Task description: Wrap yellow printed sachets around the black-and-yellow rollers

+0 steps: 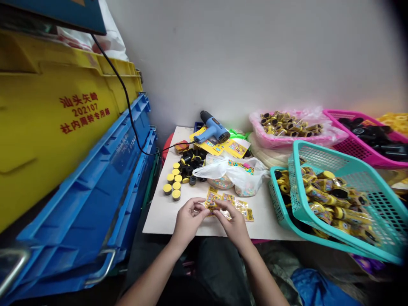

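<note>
Near the front edge of the table, my left hand (191,221) and my right hand (235,224) pinch a small yellow printed plastic sleeve (212,199) between thumbs and fingers. More yellow printed sleeves (245,210) lie flat just beyond and to the right of my right hand. Left of them stand several black cylinders with yellow caps (176,194), and behind these is a heap of loose black parts (191,160). A white plastic bag (219,170) and a clear bag of multicoloured beads (247,182) rest past my fingertips.
A blue heat gun (213,129) lies on yellow cards (236,146), its black cord running left. Teal baskets (318,225) of yellow tubes stand right, with pink baskets (357,144) behind. Blue crates (83,199) and a yellow crate (38,140) line the left side.
</note>
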`<state>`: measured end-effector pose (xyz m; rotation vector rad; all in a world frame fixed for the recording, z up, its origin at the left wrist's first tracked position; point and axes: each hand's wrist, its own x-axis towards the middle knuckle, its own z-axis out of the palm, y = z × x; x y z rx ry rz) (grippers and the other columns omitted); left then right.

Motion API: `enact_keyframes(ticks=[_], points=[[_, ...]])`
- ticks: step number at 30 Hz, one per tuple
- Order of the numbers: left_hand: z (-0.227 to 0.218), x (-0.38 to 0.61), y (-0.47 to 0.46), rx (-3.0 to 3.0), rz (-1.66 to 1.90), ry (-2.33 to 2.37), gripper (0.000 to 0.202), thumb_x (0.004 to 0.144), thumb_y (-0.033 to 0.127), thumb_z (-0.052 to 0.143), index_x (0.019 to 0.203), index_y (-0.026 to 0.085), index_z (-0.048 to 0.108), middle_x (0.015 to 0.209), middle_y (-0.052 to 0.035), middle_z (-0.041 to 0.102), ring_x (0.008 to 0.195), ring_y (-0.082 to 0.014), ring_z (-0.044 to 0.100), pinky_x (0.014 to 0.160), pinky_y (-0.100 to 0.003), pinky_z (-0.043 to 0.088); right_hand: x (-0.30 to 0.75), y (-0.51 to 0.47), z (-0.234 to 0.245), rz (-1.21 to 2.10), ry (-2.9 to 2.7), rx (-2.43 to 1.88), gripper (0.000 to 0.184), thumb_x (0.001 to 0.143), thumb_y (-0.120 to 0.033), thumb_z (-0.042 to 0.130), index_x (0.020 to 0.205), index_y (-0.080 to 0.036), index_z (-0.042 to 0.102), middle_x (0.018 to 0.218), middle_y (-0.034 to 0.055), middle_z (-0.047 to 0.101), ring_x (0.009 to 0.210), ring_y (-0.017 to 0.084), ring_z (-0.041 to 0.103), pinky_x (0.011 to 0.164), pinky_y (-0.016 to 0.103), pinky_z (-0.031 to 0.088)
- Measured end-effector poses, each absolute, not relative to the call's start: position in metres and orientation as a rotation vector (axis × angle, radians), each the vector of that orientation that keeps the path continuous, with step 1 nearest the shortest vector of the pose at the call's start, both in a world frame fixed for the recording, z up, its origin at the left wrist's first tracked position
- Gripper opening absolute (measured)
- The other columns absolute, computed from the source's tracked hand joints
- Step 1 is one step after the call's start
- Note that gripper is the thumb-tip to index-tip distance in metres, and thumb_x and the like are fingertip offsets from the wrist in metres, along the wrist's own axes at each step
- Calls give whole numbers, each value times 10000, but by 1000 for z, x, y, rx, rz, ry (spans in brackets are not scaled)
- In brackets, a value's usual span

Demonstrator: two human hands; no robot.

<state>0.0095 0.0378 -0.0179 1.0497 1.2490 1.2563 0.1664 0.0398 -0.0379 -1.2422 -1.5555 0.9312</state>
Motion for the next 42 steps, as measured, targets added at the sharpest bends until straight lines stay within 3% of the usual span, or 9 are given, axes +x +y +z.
enact_keyframes(ticks=[5,12,17,21,24,27,34,38,42], points=[[-28,1,39,1078,1231,1382,292,680,289,676,935,153,632,638,-10,687,625,-164,663,645,-272,527,163,49,-54,1246,-1290,-1215,457,785,-343,632,1211,-223,518,708,-8,585,705,172,587,727,335,481],[-38,-7,45,1026,1262,1456,339,674,311,676,968,152,617,676,-24,713,684,-185,690,698,-299,538,171,68,-52,597,-1394,-1533,375,775,-398,601,1099,-210,585,1114,123,573,1109,290,466,951,476,341],[-33,-11,41,931,1266,1307,437,682,332,687,1053,134,566,667,-8,691,659,-159,676,676,-273,530,136,58,-56,1283,-1359,-1224,349,804,-379,582,1099,-209,505,679,-20,531,673,163,547,672,308,437],[-34,-27,37,830,1256,1308,547,653,305,728,1135,142,528,680,-11,707,669,-163,684,636,-253,530,116,60,-56,1323,-1413,-1192,339,830,-386,557,1105,-203,481,622,-50,490,610,142,515,647,288,421],[-36,-44,34,832,1285,1388,400,656,319,725,995,129,627,688,-43,724,653,-174,684,557,-232,526,106,82,-46,1100,-1598,-1336,284,887,-394,450,1081,-197,514,756,17,578,742,179,564,726,322,429],[-36,-56,32,859,1308,1452,284,667,337,711,849,120,698,773,-81,747,687,-193,694,535,-236,544,89,111,-38,655,-1782,-1601,288,847,-389,517,1047,-183,530,933,88,614,891,237,565,774,349,419],[-42,-67,29,799,1381,1543,338,637,378,723,840,109,743,809,-86,760,688,-214,707,594,-277,590,57,137,-53,196,-1850,-1852,234,786,-286,563,977,-151,559,975,145,625,978,295,536,838,405,416],[-43,-70,29,811,1408,1561,332,659,382,708,846,111,750,814,-87,761,674,-215,703,599,-293,590,74,117,-54,692,-1668,-1515,316,794,-253,521,1100,-176,539,1034,106,611,989,250,557,888,408,429],[-38,-65,27,898,1401,1550,285,678,368,700,820,128,759,783,-76,762,632,-200,691,585,-281,580,106,82,-40,1346,-1301,-1140,440,811,-351,565,1234,-288,462,1090,45,537,841,168,615,769,350,509]])
